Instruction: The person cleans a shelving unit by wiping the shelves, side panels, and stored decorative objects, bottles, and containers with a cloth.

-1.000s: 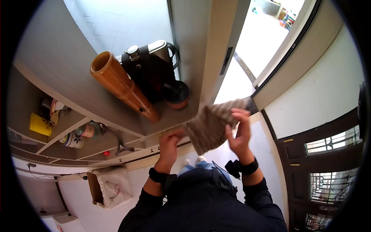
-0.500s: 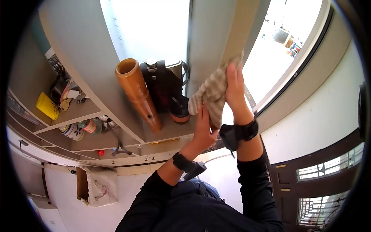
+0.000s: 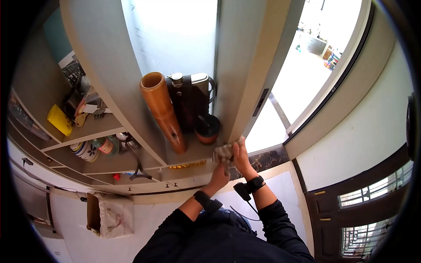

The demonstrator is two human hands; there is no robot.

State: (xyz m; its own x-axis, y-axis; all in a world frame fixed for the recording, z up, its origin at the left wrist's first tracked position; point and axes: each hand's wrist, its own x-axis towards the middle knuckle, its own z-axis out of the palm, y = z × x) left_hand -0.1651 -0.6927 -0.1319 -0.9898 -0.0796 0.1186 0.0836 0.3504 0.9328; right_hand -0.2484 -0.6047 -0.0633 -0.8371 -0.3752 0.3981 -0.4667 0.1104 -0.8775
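Observation:
A striped grey-beige cloth (image 3: 224, 151) is bunched up at the front right corner of the shelf compartment, low by the upright panel. My right hand (image 3: 242, 160) grips its right side with the fingers pointing up. Just below and to the left, my left hand (image 3: 219, 176) is closed on the cloth's lower edge; some of its fingers are hidden. Close behind the cloth stands a small dark pot (image 3: 207, 129) with a reddish-brown base. Beside it are a tall bamboo tube (image 3: 163, 111) and a metal flask in a dark leather case (image 3: 189, 103).
To the left, shelves hold a yellow cup (image 3: 59, 119), a patterned bowl (image 3: 84, 151) and a labelled bottle (image 3: 105, 145). A dark strap (image 3: 138, 164) hangs over the shelf edge. On the floor is a white bag-lined box (image 3: 116, 215). A doorway (image 3: 280, 101) opens at the right.
Both hands have come down and toward me with the cloth, from high beside the upright panel to the shelf's front corner. The cloth is now bunched smaller.

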